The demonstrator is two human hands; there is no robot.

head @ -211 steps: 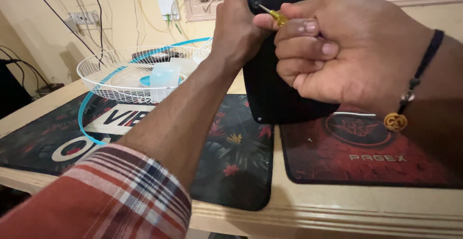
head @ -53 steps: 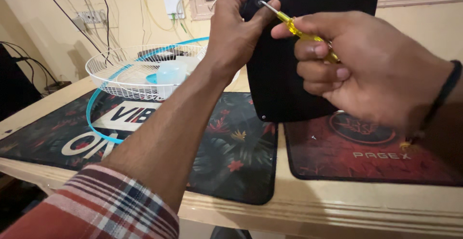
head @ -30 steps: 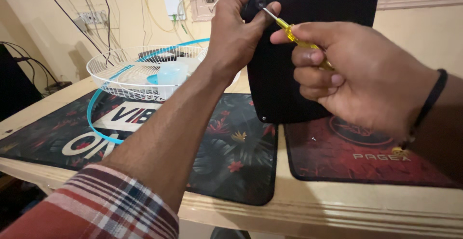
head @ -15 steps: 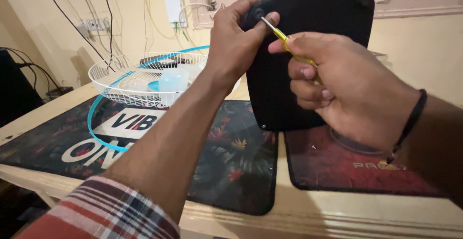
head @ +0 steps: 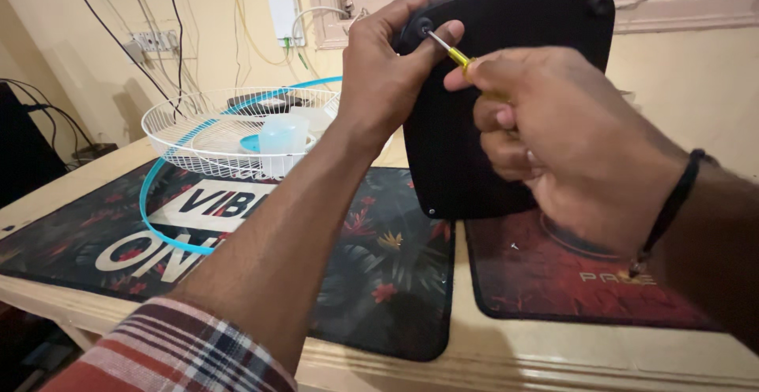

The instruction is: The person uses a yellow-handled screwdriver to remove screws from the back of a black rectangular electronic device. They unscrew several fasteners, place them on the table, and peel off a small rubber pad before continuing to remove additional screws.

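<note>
- Right hand [head: 565,135] is wrapped tight around a yellow screwdriver [head: 457,56].
- Its tip touches a round foot on the black base [head: 514,107].
- Left hand [head: 387,71] grips the base's top corner, standing on the worktop [head: 553,352].

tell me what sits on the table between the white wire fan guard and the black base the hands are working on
In the head view, the left forearm crosses that gap, above the floral mat; nothing else stands between the white guard and black base.

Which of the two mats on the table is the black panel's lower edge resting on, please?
The black panel stands on the dark red mat at the right. The other, floral mat lies to its left, under the white wire fan guard.
</note>
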